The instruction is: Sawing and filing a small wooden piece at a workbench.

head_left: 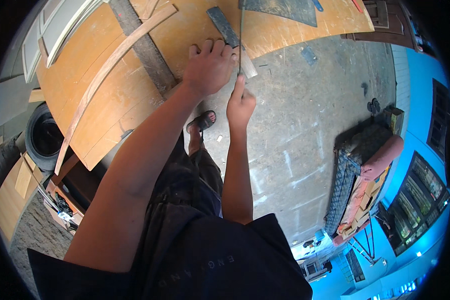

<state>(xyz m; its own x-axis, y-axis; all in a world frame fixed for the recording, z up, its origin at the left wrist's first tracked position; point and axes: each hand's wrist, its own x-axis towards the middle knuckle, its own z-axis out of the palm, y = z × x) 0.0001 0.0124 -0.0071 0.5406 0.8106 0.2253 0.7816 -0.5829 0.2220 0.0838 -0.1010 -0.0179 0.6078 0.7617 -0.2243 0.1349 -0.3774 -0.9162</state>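
A short wooden board (248,68) pokes past the table's edge, its near end pale and its far part dark. My left hand (210,67) bends its fingers over this board and presses it down. Just beside it, my right hand (241,103) is closed round the near end of a hand saw (241,37), the index finger or thumb pointing along it. Seen edge-on, the saw shows only as a long thin dark line running away from me across the board. Its handle is hidden in my fist, and I cannot tell how deep the blade sits in the wood.
On the yellow-brown wooden tabletop (105,95) lie a long pale strip (105,70), a dark plank (147,55) and a dark flat sheet (285,10). A tyre (44,135) stands at the left. My sandalled foot (202,121) is below the table edge; a padded couch (355,175) stands right.
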